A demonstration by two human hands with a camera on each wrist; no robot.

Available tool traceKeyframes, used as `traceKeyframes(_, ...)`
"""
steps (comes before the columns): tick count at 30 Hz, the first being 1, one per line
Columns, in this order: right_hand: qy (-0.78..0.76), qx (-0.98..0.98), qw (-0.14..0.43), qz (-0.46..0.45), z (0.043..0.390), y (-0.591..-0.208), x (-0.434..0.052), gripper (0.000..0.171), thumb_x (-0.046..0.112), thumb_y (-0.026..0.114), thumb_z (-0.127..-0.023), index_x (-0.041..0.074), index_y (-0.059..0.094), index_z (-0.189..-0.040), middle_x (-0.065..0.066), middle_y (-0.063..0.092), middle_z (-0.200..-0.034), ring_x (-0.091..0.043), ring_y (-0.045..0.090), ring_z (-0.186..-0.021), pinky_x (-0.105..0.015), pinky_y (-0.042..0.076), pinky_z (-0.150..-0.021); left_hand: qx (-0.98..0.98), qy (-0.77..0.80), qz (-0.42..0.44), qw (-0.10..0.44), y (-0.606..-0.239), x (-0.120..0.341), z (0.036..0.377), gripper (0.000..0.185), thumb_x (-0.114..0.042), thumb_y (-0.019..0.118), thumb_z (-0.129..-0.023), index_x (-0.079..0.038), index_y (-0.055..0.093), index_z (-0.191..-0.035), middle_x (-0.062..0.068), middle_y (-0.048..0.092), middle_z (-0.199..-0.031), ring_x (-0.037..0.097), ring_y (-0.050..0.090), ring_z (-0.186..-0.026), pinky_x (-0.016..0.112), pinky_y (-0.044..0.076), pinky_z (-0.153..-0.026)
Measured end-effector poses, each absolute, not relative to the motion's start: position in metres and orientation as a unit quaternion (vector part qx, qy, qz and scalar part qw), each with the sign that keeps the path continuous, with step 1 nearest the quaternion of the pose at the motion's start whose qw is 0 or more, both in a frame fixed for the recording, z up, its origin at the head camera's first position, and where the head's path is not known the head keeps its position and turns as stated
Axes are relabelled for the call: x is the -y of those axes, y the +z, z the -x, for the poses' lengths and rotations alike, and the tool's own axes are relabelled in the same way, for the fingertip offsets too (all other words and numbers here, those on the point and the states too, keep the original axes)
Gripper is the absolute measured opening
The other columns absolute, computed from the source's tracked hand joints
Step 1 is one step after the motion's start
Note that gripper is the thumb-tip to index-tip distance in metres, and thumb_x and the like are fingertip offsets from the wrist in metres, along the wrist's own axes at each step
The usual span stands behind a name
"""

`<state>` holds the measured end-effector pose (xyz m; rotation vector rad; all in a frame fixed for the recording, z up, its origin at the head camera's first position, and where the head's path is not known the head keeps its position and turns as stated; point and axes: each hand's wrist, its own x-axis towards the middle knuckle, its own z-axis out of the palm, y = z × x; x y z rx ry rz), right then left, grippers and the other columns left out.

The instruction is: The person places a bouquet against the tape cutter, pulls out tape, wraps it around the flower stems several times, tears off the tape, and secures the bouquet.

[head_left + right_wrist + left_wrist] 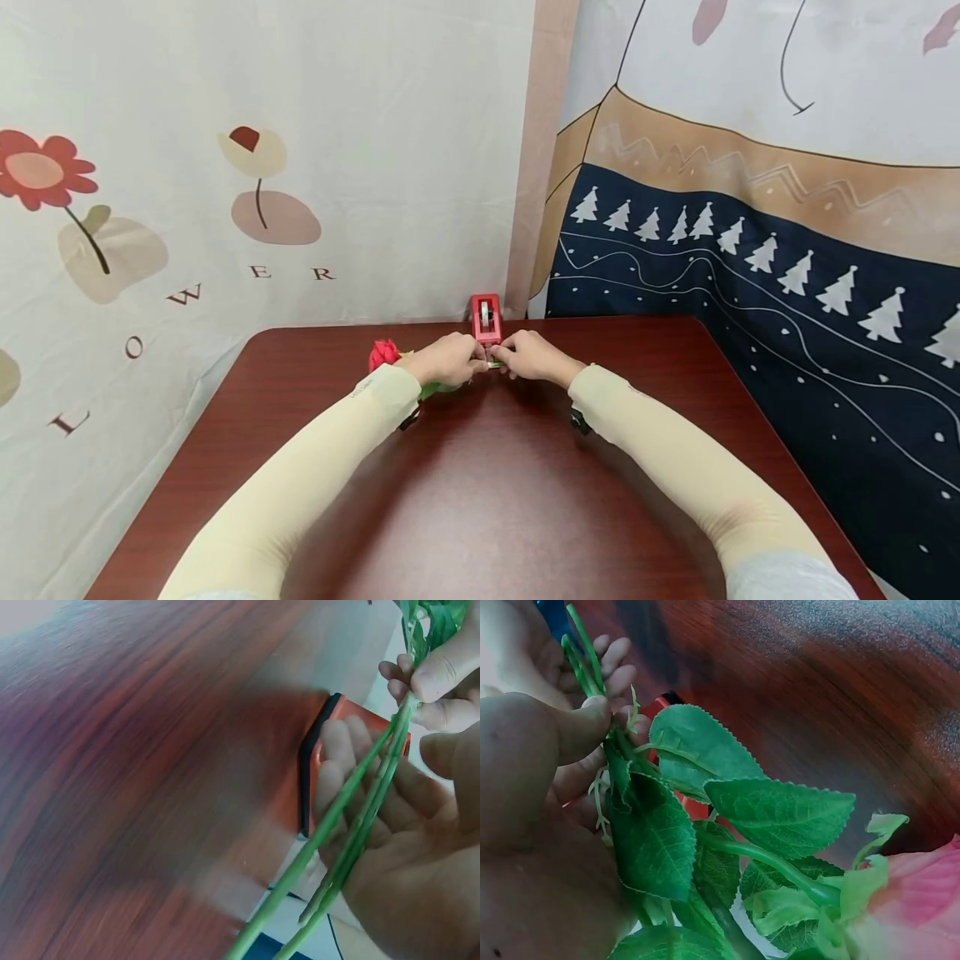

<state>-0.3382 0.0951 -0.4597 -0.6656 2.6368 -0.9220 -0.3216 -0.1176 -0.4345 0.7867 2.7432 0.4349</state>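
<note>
My left hand [447, 360] pinches the green stems of a bunch of roses between thumb and fingers. One bloom [384, 354] shows red to the left of that hand in the head view. A pink bloom [922, 900] and several toothed green leaves [780, 814] fill the left wrist view. My right hand [397, 817] lies behind the bare stem ends [360, 821], fingers loosely bent and the stems crossing over them. A red tape dispenser [486, 321] stands just beyond both hands, its roll visible on top.
The dark red wooden table [495, 500] extends toward me. Behind its far edge hangs a pale curtain [405, 167] with printed flowers. At the right is a navy cloth [675, 292] with white trees.
</note>
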Motion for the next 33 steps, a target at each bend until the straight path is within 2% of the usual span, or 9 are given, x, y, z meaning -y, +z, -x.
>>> traceKeyframes(5, -0.334, -0.915, 0.133, 0.183, 0.343, -0.463, -0.088, 0.043, 0.036, 0.059, -0.116, 0.009, 0.086, -0.096, -0.007, 0.081, -0.081, -0.022, 0.080, -0.073, -0.025, 0.056, -0.067, -0.945, 0.139, -0.274, 0.115, -0.439, 0.115, 0.319, 0.024, -0.025, 0.065, -0.112, -0.009, 0.084, -0.113, 0.000, 0.080, -0.090, 0.016, 0.072, -0.090, 0.039, 0.060, -0.096)
traceKeyframes(9, -0.341, -0.914, 0.131, 0.173, 0.345, -0.465, -0.086, 0.045, 0.036, 0.059, -0.115, 0.008, 0.086, -0.092, -0.006, 0.081, -0.078, -0.022, 0.080, -0.070, -0.026, 0.056, -0.063, -0.944, 0.139, -0.275, 0.117, -0.439, 0.116, 0.318, 0.023, -0.024, 0.066, -0.112, -0.009, 0.084, -0.112, -0.003, 0.078, -0.083, 0.014, 0.072, -0.086, 0.038, 0.060, -0.094)
traceKeyframes(15, -0.338, -0.916, 0.135, 0.168, 0.347, -0.465, -0.085, 0.046, 0.042, 0.061, -0.114, 0.011, 0.087, -0.093, -0.005, 0.079, -0.075, -0.020, 0.079, -0.068, -0.026, 0.054, -0.062, -0.942, 0.145, -0.278, 0.116, -0.439, 0.117, 0.319, 0.023, -0.024, 0.066, -0.111, -0.008, 0.084, -0.111, -0.004, 0.077, -0.076, 0.013, 0.072, -0.082, 0.039, 0.060, -0.092)
traceKeyframes(19, -0.331, -0.918, 0.143, 0.167, 0.349, -0.464, -0.083, 0.045, 0.042, 0.062, -0.113, 0.011, 0.087, -0.094, -0.005, 0.079, -0.074, -0.020, 0.079, -0.069, -0.026, 0.054, -0.060, -0.943, 0.143, -0.279, 0.114, -0.439, 0.118, 0.319, 0.023, -0.023, 0.066, -0.112, -0.009, 0.084, -0.112, -0.004, 0.077, -0.077, 0.013, 0.073, -0.083, 0.039, 0.061, -0.093)
traceKeyframes(26, -0.315, -0.924, 0.121, 0.180, 0.351, -0.462, -0.080, 0.047, 0.038, 0.063, -0.112, 0.009, 0.087, -0.084, -0.004, 0.080, -0.073, -0.021, 0.079, -0.068, -0.025, 0.054, -0.062, -0.946, 0.145, -0.271, 0.104, -0.436, 0.117, 0.317, 0.023, -0.022, 0.066, -0.111, -0.008, 0.083, -0.110, -0.001, 0.077, -0.081, 0.014, 0.071, -0.081, 0.037, 0.060, -0.089)
traceKeyframes(33, -0.307, -0.927, 0.117, 0.181, 0.351, -0.464, -0.080, 0.044, 0.037, 0.064, -0.112, 0.011, 0.088, -0.085, -0.003, 0.082, -0.076, -0.019, 0.080, -0.068, -0.024, 0.054, -0.064, -0.947, 0.142, -0.271, 0.099, -0.435, 0.117, 0.316, 0.023, -0.022, 0.066, -0.111, -0.008, 0.084, -0.110, -0.003, 0.077, -0.084, 0.013, 0.069, -0.081, 0.035, 0.059, -0.087)
